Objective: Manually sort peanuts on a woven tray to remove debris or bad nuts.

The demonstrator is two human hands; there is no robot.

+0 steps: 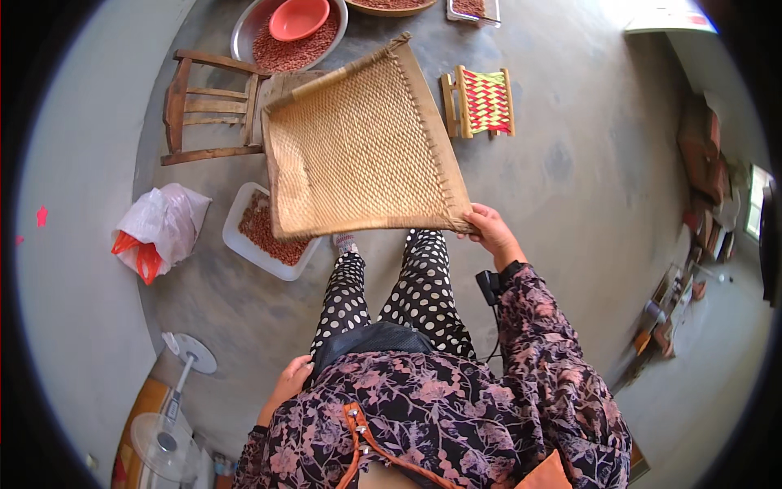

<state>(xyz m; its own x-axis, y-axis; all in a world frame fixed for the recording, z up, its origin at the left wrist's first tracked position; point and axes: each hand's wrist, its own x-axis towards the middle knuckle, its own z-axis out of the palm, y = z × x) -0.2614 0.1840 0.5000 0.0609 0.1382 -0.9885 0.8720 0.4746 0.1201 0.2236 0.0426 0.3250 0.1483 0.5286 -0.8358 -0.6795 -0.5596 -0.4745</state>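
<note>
The right hand (491, 231) has its grip closed on the near corner of a woven bamboo tray (358, 147), holding it out flat and a little tilted. One hand is enough, I think, because the tray looks empty and light. Just beyond and under the far left of the grip lies a white tray of reddish beans (262, 232) on the floor. The left hand (287, 385) rests at the hip, loosely curled, and holds nothing. Past the tray's far edge are a wooden chair (204, 106) and a metal basin (285, 41).
</note>
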